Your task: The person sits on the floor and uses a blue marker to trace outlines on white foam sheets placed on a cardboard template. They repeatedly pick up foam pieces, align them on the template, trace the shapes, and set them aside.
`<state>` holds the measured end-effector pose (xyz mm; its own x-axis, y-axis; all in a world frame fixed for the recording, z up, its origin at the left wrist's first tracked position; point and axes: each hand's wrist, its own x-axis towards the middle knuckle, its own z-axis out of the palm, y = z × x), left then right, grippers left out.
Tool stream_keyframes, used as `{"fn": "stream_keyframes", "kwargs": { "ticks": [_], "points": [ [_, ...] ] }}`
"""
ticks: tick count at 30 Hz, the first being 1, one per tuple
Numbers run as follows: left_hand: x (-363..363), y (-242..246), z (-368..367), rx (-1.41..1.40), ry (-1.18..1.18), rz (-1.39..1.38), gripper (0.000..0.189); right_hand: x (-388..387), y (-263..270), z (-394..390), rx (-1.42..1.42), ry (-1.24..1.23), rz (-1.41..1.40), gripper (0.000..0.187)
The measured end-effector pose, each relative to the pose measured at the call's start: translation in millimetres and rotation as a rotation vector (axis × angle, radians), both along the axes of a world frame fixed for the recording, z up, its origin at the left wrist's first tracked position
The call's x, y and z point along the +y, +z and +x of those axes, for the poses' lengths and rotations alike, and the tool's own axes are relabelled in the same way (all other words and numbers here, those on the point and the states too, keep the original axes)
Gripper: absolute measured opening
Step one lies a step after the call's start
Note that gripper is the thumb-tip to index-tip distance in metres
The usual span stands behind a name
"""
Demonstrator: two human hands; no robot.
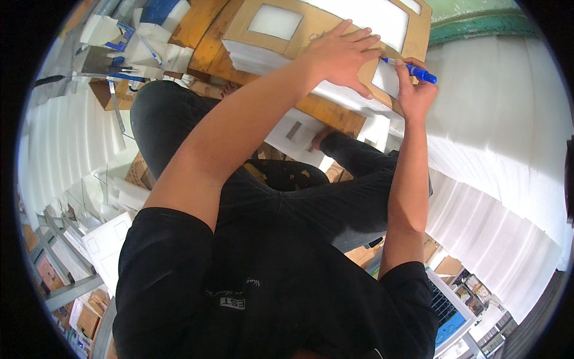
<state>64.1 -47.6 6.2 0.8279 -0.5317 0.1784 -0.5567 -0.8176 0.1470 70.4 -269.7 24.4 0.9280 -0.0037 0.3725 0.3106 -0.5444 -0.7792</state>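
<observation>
My left hand (343, 56) lies flat with spread fingers on a brown cardboard template (318, 24) that has rectangular cutouts. Beneath the template is a stack of white foam sheets (255, 56), resting on a wooden bench (206, 27). Between the fingers of my right hand (416, 96) is a blue marker pen (419, 73). Its tip points left, at the upper edge of a small cutout near the template's right end. White foam shows through the cutouts. Whether the tip touches the foam is too small to tell.
Large white foam sheets (484, 103) stand close on the right, by a green ledge (484, 29). Left of the bench are foam scraps (175, 56), a box cutter (152, 54) and a cardboard box (101, 94). More foam sheets (76, 134) hang at far left.
</observation>
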Motion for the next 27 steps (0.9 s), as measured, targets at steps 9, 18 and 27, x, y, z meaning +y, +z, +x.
{"fn": "stream_keyframes", "kwargs": {
  "ticks": [9, 18, 27],
  "points": [
    [1, 0, 0, 0.017, 0.004, -0.002, 0.110, -42, 7, -1, -0.073, -0.156, -0.322, 0.024],
    [2, 5, -2, 0.064, -0.003, -0.005, 0.109, -38, 15, 3, -0.104, -0.160, 0.039, 0.021],
    [7, 6, 5, 0.055, -0.036, 0.021, 0.106, 33, 25, 3, -0.020, 0.085, 0.460, 0.016]
  ]
}}
